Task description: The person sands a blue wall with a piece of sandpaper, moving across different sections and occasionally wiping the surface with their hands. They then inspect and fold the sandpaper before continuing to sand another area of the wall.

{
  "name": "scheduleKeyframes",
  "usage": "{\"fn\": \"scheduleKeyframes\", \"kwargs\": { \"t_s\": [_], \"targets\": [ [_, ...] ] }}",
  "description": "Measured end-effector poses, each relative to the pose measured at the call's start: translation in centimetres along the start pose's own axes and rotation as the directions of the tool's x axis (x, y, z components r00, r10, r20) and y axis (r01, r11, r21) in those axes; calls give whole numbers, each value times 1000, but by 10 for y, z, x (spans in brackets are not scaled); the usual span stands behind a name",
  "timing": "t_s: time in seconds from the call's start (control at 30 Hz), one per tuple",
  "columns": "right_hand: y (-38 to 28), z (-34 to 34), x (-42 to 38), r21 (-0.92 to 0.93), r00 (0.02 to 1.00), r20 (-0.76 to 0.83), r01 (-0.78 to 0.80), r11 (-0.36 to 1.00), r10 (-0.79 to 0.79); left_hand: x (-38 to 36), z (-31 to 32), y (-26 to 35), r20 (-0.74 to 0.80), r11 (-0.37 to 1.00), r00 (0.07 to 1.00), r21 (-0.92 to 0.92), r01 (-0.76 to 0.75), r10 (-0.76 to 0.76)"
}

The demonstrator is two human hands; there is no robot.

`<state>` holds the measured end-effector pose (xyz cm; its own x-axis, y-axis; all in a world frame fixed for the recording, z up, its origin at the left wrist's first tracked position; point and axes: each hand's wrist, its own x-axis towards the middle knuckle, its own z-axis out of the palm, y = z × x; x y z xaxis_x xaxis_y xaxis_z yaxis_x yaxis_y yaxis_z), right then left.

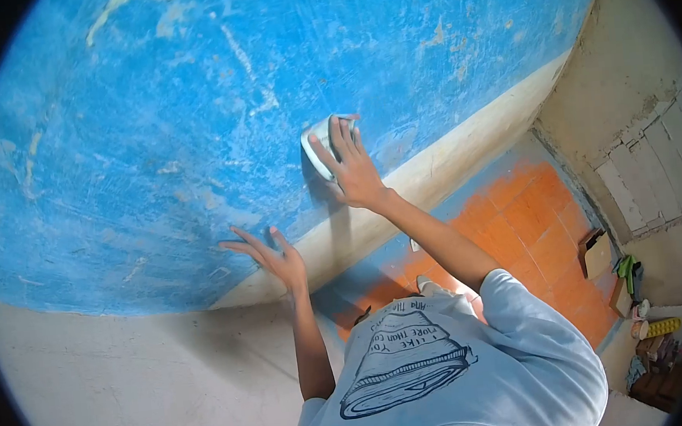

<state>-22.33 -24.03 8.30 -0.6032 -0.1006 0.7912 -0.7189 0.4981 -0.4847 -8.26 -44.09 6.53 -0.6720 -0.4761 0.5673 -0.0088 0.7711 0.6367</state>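
A worn blue wall [150, 132] with pale scuffs and scraped streaks fills the upper part of the head view. My right hand [356, 168] presses a white, flat pad [318, 147] with a rounded edge against it. The fingers lie spread over the pad, and some faint marking shows on its face. Lower and to the left, my left hand [277, 260] is at the bottom part of the blue wall, its fingers stretched apart with nothing in them. A cream band [449, 160] runs along the foot of the blue area, below both hands.
Orange floor tiles [517, 215] with grey-blue edges lie below the wall on the right. A plain pale wall [113, 367] adjoins at the lower left. In the right corner are a green cloth [626, 269], a yellow object [661, 327] and several boxes and loose items.
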Motion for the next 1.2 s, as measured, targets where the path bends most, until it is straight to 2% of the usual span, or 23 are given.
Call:
{"fn": "scheduleKeyframes", "kwargs": {
  "t_s": [0.03,0.1,0.17,0.27,0.37,0.4,0.43,0.53,0.57,0.6,0.63,0.67,0.7,0.77,0.8,0.83,0.87,0.9,1.0,1.03,1.07,1.17,1.2],
  "targets": [
    [8,-4,-7,-179,993,105,74,981,-55,2,-2,-1,4,1000,1000,-5,-7,7],
    [35,-7,7,-169,991,-128,19,985,-42,7,-9,-8,2,1000,1000,-16,-11,11],
    [33,-30,59,167,816,-495,-248,954,299,5,-21,-18,7,1000,1000,-30,9,-9],
    [11,-30,89,102,790,-545,-269,958,280,6,-26,-36,-64,995,998,-103,0,-7],
    [-43,39,53,-121,946,-319,14,993,-52,12,-27,-39,-82,988,997,-155,-21,9],
    [-65,46,33,-193,968,5,248,950,-251,13,-30,-42,-78,990,997,-138,-33,22],
    [-83,40,24,-260,847,328,507,822,-419,15,-34,-45,-71,992,997,-120,-47,39],
    [-51,29,26,-209,921,329,284,936,-206,25,-57,-62,-74,994,995,-86,-66,60],
    [-36,21,42,-138,997,51,61,989,-55,30,-64,-69,-80,995,995,-77,-67,60],
    [-17,11,66,-1,968,-210,-138,990,135,36,-69,-77,-102,996,994,-69,-48,41],
    [-2,3,87,180,842,-416,-292,939,342,36,-73,-86,-121,998,993,-61,-20,13],
    [-1,-1,93,379,639,-547,-388,840,542,32,-77,-93,-138,998,990,-53,17,-24],
    [-22,5,91,327,715,-532,-320,889,453,28,-79,-95,-131,998,991,-59,15,-22],
    [-92,38,80,243,832,-491,-156,957,260,33,-79,-94,-126,998,992,-68,-4,-5],
    [-103,64,56,59,918,-386,-75,995,92,36,-81,-95,-116,998,993,-62,-32,25],
    [-126,86,29,-125,981,-192,8,992,-32,37,-83,-95,-102,997,993,-57,-60,54],
    [-133,92,3,-252,972,149,215,943,-182,39,-85,-95,-85,994,993,-54,-92,87],
    [-138,92,-6,-195,868,420,371,908,-264,41,-89,-96,-101,990,986,-33,-140,136],
    [-96,75,5,-255,973,101,228,940,-209,45,-104,-112,-70,989,987,-18,-146,144],
    [-92,65,29,-85,984,-172,31,996,-45,47,-107,-117,-31,990,989,-14,-142,142],
    [-90,58,52,134,905,-391,-125,983,169,45,-111,-122,11,991,991,-8,-134,134],
    [-84,75,78,275,762,-561,-198,941,324,34,-112,-130,82,995,994,67,-76,71],
    [-110,91,68,99,859,-486,-129,987,161,32,-108,-130,88,994,995,97,-59,50]
  ]
}}
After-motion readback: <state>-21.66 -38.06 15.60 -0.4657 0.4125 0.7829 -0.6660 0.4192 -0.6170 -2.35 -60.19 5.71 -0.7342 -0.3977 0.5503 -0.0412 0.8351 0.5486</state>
